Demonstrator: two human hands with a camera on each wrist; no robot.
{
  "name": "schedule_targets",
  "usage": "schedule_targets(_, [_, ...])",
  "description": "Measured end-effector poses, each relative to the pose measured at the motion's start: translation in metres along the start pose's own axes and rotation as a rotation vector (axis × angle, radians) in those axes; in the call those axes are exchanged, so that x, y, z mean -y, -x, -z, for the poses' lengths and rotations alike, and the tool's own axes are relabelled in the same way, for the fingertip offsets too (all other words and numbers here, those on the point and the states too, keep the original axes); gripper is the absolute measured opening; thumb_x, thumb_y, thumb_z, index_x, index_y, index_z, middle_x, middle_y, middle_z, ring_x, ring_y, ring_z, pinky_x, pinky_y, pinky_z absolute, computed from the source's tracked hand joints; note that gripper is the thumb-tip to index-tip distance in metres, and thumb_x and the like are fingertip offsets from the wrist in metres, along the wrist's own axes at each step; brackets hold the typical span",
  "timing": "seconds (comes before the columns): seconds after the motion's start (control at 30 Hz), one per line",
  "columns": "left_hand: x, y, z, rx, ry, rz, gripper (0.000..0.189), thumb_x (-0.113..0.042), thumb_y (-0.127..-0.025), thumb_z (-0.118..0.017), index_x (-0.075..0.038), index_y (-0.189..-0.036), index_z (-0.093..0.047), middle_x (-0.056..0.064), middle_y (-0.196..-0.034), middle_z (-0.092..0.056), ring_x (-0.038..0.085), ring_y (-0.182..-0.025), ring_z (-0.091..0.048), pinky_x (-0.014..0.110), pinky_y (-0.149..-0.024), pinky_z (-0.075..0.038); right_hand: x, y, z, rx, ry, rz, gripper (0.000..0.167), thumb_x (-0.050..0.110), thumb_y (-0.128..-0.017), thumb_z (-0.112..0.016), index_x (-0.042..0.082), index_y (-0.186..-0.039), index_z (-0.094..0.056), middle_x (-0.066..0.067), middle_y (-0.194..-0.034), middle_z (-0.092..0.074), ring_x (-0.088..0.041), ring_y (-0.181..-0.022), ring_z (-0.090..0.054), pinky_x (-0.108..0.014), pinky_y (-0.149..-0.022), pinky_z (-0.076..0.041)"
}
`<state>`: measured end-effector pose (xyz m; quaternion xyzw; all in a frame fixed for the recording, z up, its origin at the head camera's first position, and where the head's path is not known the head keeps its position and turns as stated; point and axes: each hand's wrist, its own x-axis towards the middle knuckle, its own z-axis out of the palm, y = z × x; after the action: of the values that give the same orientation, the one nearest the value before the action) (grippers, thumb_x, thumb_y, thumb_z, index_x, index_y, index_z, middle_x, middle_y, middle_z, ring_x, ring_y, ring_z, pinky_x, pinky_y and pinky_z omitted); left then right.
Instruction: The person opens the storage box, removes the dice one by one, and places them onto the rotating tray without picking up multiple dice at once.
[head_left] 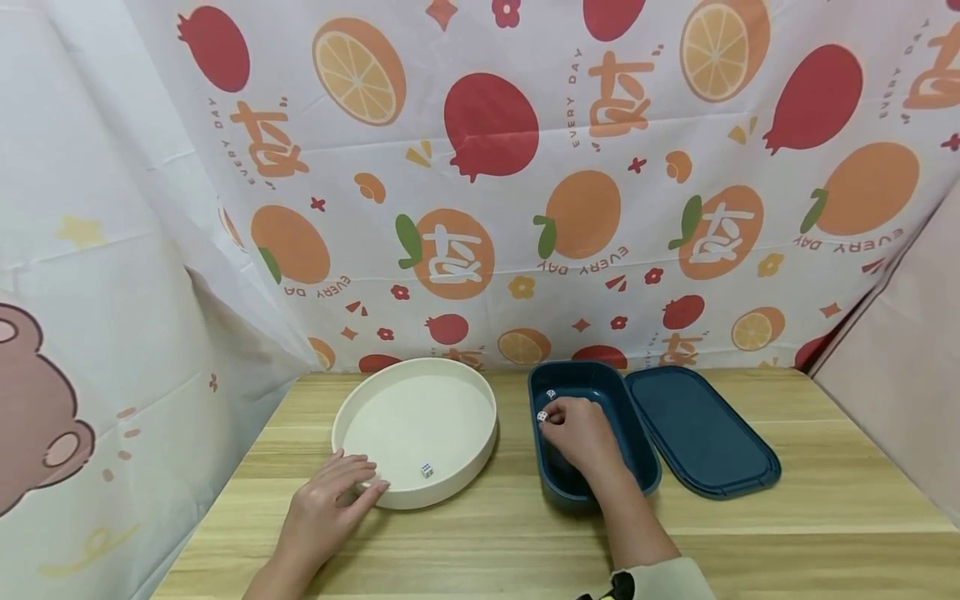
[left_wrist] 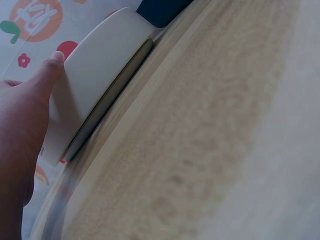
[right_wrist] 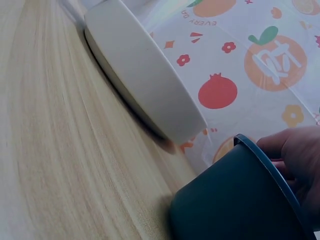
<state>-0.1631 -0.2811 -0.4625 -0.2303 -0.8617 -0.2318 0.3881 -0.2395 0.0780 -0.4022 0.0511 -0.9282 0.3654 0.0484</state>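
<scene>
Wooden table (head_left: pixel 510 554) — cream tray (head_left: pixel 411 417), teal box (head_left: pixel 557 471), flat teal lid (head_left: pixel 701 429)

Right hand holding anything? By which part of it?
The right hand pinches a white die at the blue box; exactly which sides are gripped is too small to tell.

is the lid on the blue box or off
Off: the lid lies on the table beside the box, and the box's inside shows from above.

L hand (left_wrist: pixel 22 120) w/ thumb on cream tray's (left_wrist: pixel 97 65) rim; wood tbl (left_wrist: pixel 165 140) under, dk-blue box (left_wrist: pixel 162 10) partly in view, fruit-print cloth (left_wrist: pixel 87 12).
</scene>
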Motion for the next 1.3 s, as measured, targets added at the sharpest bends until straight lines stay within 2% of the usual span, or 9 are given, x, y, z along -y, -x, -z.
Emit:
schedule_targets(0.3, [0.001,0.000,-0.001,-0.009,-0.004,-0.013,0.021,-0.024,-0.072,-0.086,-0.010,-0.085,-0.077,0.003,-0.086,-0.076,0.025,-0.090,-0.070,0.017,-0.116,-0.035,0.007,0.005,-0.002,-0.120,-0.089,0.105,0.007,0.018,-0.088,-0.074,0.016,-0.094,-0.076,0.006,-0.084,-0.072,-0.008,-0.076,-0.064,-0.028,-0.074,-0.063])
schedule_targets(0.53, [0.001,0.002,0.000,-0.021,-0.002,-0.021,0.020,-0.023,-0.072,-0.086,-0.010,-0.084,-0.077,0.002,-0.085,-0.076,0.023,-0.090,-0.070,0.016,-0.116,-0.035,0.015,0.010,-0.009,-0.154,-0.100,0.192,0.011,0.017,-0.088,-0.072,0.014,-0.098,-0.077,0.005,-0.084,-0.073,-0.006,-0.075,-0.064,-0.023,-0.069,-0.062])
schedule_targets(0.73, [0.000,0.001,0.000,-0.019,0.001,-0.020,0.019,-0.022,-0.072,-0.086,-0.011,-0.084,-0.077,0.002,-0.086,-0.075,0.024,-0.090,-0.070,0.017,-0.116,-0.035,0.022,0.014,-0.017,-0.179,-0.098,0.257,0.011,0.016,-0.086,-0.072,0.015,-0.095,-0.076,0.006,-0.083,-0.073,-0.003,-0.073,-0.065,-0.020,-0.065,-0.059])
schedule_targets(0.93, [-0.002,-0.001,0.000,-0.016,0.002,-0.019,0.019,-0.021,-0.072,-0.086,-0.010,-0.085,-0.077,0.002,-0.086,-0.076,0.025,-0.090,-0.070,0.017,-0.116,-0.035,0.037,0.022,-0.025,-0.149,-0.123,0.285,0.015,0.019,-0.087,-0.072,0.015,-0.100,-0.077,0.005,-0.089,-0.076,-0.007,-0.084,-0.069,-0.027,-0.074,-0.063])
schedule_targets(1.07, [-0.001,-0.001,0.001,-0.023,0.001,-0.020,0.019,-0.023,-0.073,-0.085,-0.010,-0.084,-0.077,0.003,-0.086,-0.076,0.025,-0.090,-0.070,0.017,-0.116,-0.035,0.045,0.026,-0.031,-0.133,-0.115,0.338,0.015,0.019,-0.087,-0.072,0.015,-0.101,-0.078,0.005,-0.092,-0.076,-0.006,-0.086,-0.070,-0.025,-0.077,-0.063])
schedule_targets(1.13, [0.000,-0.001,0.000,-0.027,-0.002,-0.023,0.020,-0.024,-0.073,-0.085,-0.010,-0.084,-0.077,0.003,-0.086,-0.076,0.025,-0.090,-0.070,0.017,-0.116,-0.035,0.048,0.028,-0.034,-0.127,-0.110,0.367,0.014,0.017,-0.087,-0.072,0.015,-0.100,-0.078,0.005,-0.090,-0.076,-0.004,-0.083,-0.069,-0.021,-0.074,-0.061])
schedule_targets(1.23, [0.001,-0.001,0.000,-0.021,-0.002,-0.019,0.020,-0.024,-0.073,-0.085,-0.010,-0.084,-0.077,0.002,-0.086,-0.076,0.024,-0.090,-0.070,0.017,-0.116,-0.035,0.052,0.032,-0.037,-0.092,-0.118,0.390,0.014,0.016,-0.088,-0.072,0.013,-0.101,-0.077,0.004,-0.088,-0.076,-0.004,-0.071,-0.065,-0.018,-0.058,-0.057])
schedule_targets(1.3, [0.001,-0.001,0.000,-0.015,0.005,-0.014,0.019,-0.022,-0.072,-0.086,-0.011,-0.084,-0.077,0.002,-0.086,-0.076,0.024,-0.091,-0.070,0.017,-0.116,-0.035,0.053,0.034,-0.041,-0.062,-0.114,0.397,0.015,0.015,-0.089,-0.072,0.013,-0.102,-0.077,0.004,-0.089,-0.075,-0.003,-0.069,-0.062,-0.015,-0.057,-0.054])
